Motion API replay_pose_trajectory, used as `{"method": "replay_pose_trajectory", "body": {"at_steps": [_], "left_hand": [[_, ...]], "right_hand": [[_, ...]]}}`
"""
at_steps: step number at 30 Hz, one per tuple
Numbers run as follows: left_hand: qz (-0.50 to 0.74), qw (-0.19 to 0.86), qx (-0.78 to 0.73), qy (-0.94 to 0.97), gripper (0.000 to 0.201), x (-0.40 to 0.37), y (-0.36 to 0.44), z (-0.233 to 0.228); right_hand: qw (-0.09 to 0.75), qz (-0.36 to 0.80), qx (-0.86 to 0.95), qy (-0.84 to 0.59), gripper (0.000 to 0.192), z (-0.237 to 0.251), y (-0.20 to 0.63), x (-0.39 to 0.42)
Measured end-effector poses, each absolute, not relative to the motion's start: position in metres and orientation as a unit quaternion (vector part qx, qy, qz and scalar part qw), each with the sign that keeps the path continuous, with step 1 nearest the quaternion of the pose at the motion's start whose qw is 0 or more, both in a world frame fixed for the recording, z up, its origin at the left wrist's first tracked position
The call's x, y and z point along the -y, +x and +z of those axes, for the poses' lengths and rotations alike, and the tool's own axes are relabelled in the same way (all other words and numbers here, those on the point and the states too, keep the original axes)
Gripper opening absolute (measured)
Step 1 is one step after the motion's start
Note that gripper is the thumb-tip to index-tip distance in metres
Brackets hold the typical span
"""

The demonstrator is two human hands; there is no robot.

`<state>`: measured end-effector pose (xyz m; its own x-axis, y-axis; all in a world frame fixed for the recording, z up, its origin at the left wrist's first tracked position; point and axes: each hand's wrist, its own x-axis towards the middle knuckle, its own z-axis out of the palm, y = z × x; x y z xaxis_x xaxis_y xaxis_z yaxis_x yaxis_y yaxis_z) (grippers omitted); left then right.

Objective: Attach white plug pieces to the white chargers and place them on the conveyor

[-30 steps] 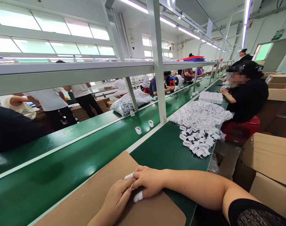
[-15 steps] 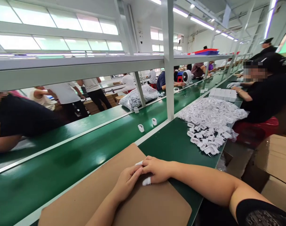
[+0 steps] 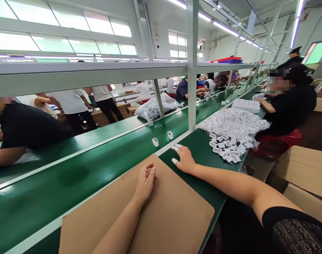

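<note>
My left hand (image 3: 146, 181) rests on a brown cardboard sheet (image 3: 174, 211), its fingers loosely bent and holding nothing. Beyond the sheet's right edge, my right hand (image 3: 186, 161) is over the green bench top with fingers spread. White covers wrap the tips of its thumb and a finger. Ahead of that hand, two small white plastic housings (image 3: 155, 142) (image 3: 170, 135) stand on the green belt (image 3: 97, 160). To its right lies a heap of loose white plastic parts (image 3: 230, 148), spilling from a clear plastic bag (image 3: 235, 121).
A grey upright post (image 3: 192, 70) and a long shelf (image 3: 92, 76) cross in front of me. One co-worker in black (image 3: 290, 106) sits at the right, near white boxes (image 3: 245, 105). Cardboard boxes (image 3: 309, 169) stand at lower right. Another full bag (image 3: 150, 108) lies across the belt.
My hands were together on the cardboard. My right hand has moved away, forward and to the right, off the sheet, and its fingers have spread. The left stays on the cardboard.
</note>
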<state>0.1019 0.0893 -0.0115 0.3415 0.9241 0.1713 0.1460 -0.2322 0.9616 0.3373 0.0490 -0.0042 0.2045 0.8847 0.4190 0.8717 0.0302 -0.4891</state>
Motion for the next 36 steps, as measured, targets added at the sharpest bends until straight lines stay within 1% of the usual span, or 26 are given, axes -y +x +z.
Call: {"method": "replay_pose_trajectory", "body": {"at_steps": [3, 4, 5, 6, 8, 10, 12, 16, 21, 25, 28, 30, 31, 34, 35, 36], "left_hand": [[0.381, 0.471, -0.393, 0.692, 0.069, -0.091, 0.102, -0.012], [0.377, 0.467, -0.390, 0.698, 0.068, -0.092, 0.102, -0.013], [0.374, 0.463, -0.387, 0.704, 0.067, -0.093, 0.102, -0.013], [0.372, 0.459, -0.385, 0.709, 0.065, -0.093, 0.103, -0.014], [0.367, 0.455, -0.381, 0.717, 0.062, -0.094, 0.104, -0.015], [0.360, 0.453, -0.379, 0.722, 0.059, -0.095, 0.105, -0.016], [0.355, 0.455, -0.376, 0.725, 0.056, -0.095, 0.105, -0.016], [0.348, 0.460, -0.382, 0.722, 0.052, -0.093, 0.104, -0.013], [0.349, 0.465, -0.378, 0.720, 0.049, -0.093, 0.103, -0.012], [0.355, 0.454, -0.374, 0.726, 0.044, -0.092, 0.101, -0.013], [0.373, 0.438, -0.379, 0.725, 0.041, -0.090, 0.102, -0.015], [0.381, 0.426, -0.419, 0.706, 0.039, -0.091, 0.104, -0.015], [0.380, 0.417, -0.451, 0.692, 0.038, -0.093, 0.106, -0.015], [0.371, 0.374, -0.544, 0.653, 0.037, -0.112, 0.111, -0.008], [0.377, 0.353, -0.566, 0.643, 0.037, -0.122, 0.112, -0.004], [0.385, 0.328, -0.585, 0.634, 0.038, -0.135, 0.113, 0.001]], "right_hand": [[0.224, -0.052, 0.427, -0.874, 0.093, 0.013, 0.385, -0.064], [0.196, -0.061, 0.355, -0.912, 0.097, 0.019, 0.402, -0.066], [0.173, -0.064, 0.297, -0.937, 0.096, 0.024, 0.419, -0.067], [0.152, -0.054, 0.264, -0.951, 0.091, 0.030, 0.434, -0.066], [0.118, -0.015, 0.251, -0.961, 0.075, 0.037, 0.456, -0.060], [0.105, 0.003, 0.291, -0.951, 0.057, 0.041, 0.465, -0.053], [0.101, 0.004, 0.354, -0.930, 0.046, 0.041, 0.461, -0.048], [0.091, 0.011, 0.474, -0.876, 0.043, 0.039, 0.428, -0.050], [0.093, 0.022, 0.563, -0.821, 0.035, 0.047, 0.375, -0.065], [0.132, 0.046, 0.608, -0.781, 0.022, 0.049, 0.346, -0.071], [0.181, 0.059, 0.632, -0.752, 0.027, 0.043, 0.340, -0.068], [0.208, 0.064, 0.642, -0.736, 0.029, 0.035, 0.345, -0.067], [0.246, 0.083, 0.638, -0.725, 0.028, 0.031, 0.348, -0.067], [0.428, 0.196, 0.573, -0.671, 0.020, 0.018, 0.359, -0.076], [0.479, 0.235, 0.543, -0.649, 0.020, 0.013, 0.360, -0.080], [0.511, 0.264, 0.518, -0.633, 0.022, 0.009, 0.360, -0.084]]}}
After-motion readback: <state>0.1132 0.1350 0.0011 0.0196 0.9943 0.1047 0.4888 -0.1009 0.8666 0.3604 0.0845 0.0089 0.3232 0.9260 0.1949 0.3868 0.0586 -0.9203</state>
